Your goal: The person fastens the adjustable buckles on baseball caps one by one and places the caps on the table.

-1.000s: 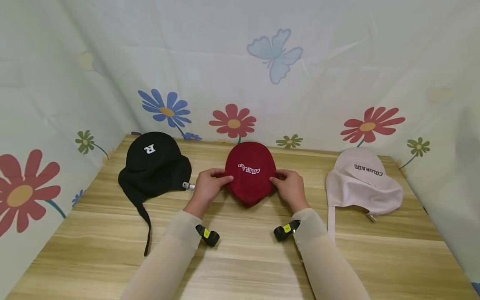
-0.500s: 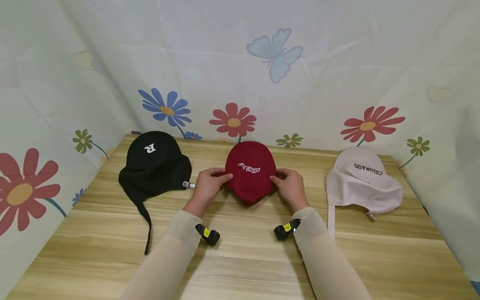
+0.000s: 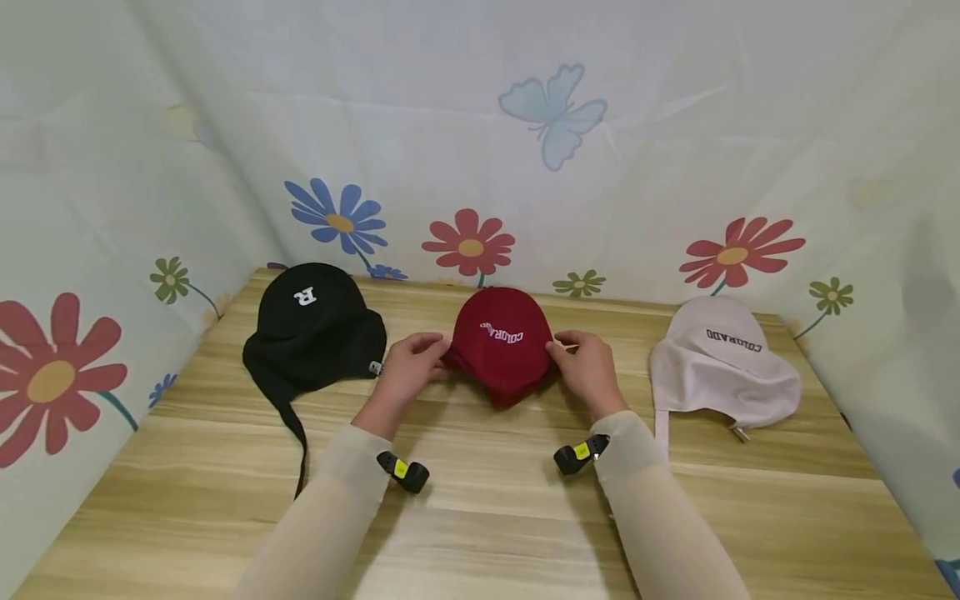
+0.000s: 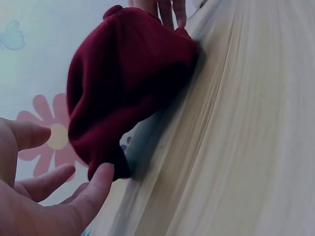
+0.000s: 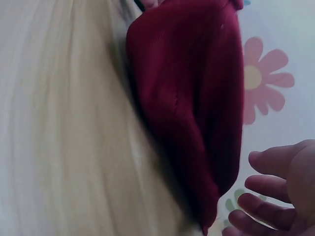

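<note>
A dark red cap (image 3: 501,346) with white "COLORADO" lettering lies mid-table, its crown toward the back wall. Beside its left edge is my left hand (image 3: 407,372). In the left wrist view, that hand (image 4: 54,196) has thumb and fingers spread, and one fingertip overlaps the cap's edge; whether it touches I cannot tell. My right hand (image 3: 590,371) is at the cap's right edge. From the right wrist view, its fingers (image 5: 268,209) stand apart from the red fabric (image 5: 189,98), with nothing between them and the thumb.
On the left lies a black cap (image 3: 311,321) with a white "R" and a long strap. A pale pink cap (image 3: 720,358) with dark lettering lies on the right. The wooden table (image 3: 487,517) meets a flower-printed cloth wall (image 3: 420,125) at the back.
Both hands have loosened from pinching the red cap's sides and drawn slightly outward. The cap looks almost in the same place. The head view has shifted a little.
</note>
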The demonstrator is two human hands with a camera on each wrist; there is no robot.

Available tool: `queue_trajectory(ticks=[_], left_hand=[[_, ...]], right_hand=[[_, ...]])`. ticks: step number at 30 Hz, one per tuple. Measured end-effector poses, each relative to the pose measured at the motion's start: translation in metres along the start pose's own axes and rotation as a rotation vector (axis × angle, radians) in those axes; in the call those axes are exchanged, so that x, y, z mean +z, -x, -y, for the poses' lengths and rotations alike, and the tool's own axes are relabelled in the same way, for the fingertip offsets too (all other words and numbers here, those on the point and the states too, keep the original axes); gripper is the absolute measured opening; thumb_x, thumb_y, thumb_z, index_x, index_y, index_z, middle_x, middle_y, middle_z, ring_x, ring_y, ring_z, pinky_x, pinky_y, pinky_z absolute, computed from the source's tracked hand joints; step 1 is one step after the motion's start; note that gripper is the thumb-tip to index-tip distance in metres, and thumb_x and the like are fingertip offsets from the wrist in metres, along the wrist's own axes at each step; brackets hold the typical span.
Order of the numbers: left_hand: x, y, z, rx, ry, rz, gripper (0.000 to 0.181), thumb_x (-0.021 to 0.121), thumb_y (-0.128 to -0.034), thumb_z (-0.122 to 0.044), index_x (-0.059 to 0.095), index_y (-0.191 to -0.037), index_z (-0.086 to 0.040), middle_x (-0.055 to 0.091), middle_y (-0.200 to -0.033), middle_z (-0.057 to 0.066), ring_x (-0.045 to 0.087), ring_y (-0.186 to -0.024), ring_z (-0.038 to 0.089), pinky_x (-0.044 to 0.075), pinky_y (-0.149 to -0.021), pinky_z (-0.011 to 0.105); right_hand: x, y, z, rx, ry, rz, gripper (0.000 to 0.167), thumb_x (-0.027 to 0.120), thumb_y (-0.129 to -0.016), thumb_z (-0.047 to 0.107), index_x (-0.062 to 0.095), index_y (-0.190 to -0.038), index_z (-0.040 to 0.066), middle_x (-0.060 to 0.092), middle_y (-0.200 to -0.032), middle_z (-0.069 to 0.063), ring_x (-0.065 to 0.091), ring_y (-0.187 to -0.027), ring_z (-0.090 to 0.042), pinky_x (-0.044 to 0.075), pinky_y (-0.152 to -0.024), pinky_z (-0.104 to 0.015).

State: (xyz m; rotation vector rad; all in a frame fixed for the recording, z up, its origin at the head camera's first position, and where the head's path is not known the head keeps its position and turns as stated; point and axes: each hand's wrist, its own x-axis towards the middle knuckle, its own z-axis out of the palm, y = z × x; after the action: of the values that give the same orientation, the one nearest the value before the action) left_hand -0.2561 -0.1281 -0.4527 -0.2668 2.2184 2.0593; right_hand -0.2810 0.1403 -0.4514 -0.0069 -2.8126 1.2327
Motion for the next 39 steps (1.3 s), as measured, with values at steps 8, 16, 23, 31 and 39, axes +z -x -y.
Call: queue_trajectory(ticks=[8, 16, 23, 31, 39], left_hand=[[-0.022, 0.009, -0.007, 0.023, -0.068, -0.014, 0.045, 0.057, -0.0982, -0.030, 0.052, -0.135, -0.005, 0.056, -0.129, 0.014, 0.063, -0.111, 0.034, 0.055, -0.091, 0.039], [-0.044, 0.021, -0.015, 0.041, -0.104, -0.061, 0.046, 0.055, -0.0988, -0.032, 0.052, -0.136, -0.005, 0.054, -0.130, 0.014, 0.061, -0.111, 0.029, 0.056, -0.091, 0.036], [-0.062, 0.031, -0.019, 0.067, -0.107, -0.070, 0.049, 0.054, -0.0986, -0.037, 0.051, -0.137, -0.007, 0.052, -0.131, 0.016, 0.060, -0.111, 0.029, 0.053, -0.095, 0.040], [-0.079, 0.041, -0.023, 0.119, -0.114, -0.100, 0.047, 0.052, -0.0996, -0.036, 0.051, -0.136, -0.006, 0.052, -0.128, 0.016, 0.062, -0.103, 0.022, 0.056, -0.090, 0.034], [-0.097, 0.054, -0.025, 0.150, -0.137, -0.170, 0.051, 0.052, -0.0991, -0.040, 0.051, -0.136, -0.005, 0.053, -0.131, 0.018, 0.064, -0.105, 0.027, 0.057, -0.085, 0.029]], right_hand=[[0.001, 0.007, 0.026, -0.068, -0.027, -0.022, 0.032, 0.064, -0.093, 0.030, 0.068, -0.118, 0.010, 0.067, -0.116, -0.010, 0.062, -0.102, -0.027, 0.052, -0.086, -0.040], [0.006, 0.014, 0.054, -0.134, -0.047, -0.029, 0.032, 0.062, -0.094, 0.030, 0.068, -0.119, 0.011, 0.067, -0.117, -0.011, 0.059, -0.107, -0.027, 0.050, -0.092, -0.042], [0.013, 0.018, 0.070, -0.152, -0.063, -0.002, 0.032, 0.062, -0.094, 0.032, 0.067, -0.121, 0.014, 0.064, -0.119, -0.008, 0.058, -0.107, -0.025, 0.054, -0.090, -0.040], [0.023, 0.020, 0.086, -0.250, -0.077, -0.014, 0.030, 0.064, -0.093, 0.029, 0.068, -0.118, 0.013, 0.065, -0.115, -0.007, 0.060, -0.105, -0.024, 0.052, -0.090, -0.040], [0.038, 0.023, 0.100, -0.297, -0.106, 0.011, 0.029, 0.062, -0.094, 0.030, 0.068, -0.118, 0.015, 0.064, -0.117, -0.003, 0.060, -0.106, -0.022, 0.051, -0.091, -0.038]])
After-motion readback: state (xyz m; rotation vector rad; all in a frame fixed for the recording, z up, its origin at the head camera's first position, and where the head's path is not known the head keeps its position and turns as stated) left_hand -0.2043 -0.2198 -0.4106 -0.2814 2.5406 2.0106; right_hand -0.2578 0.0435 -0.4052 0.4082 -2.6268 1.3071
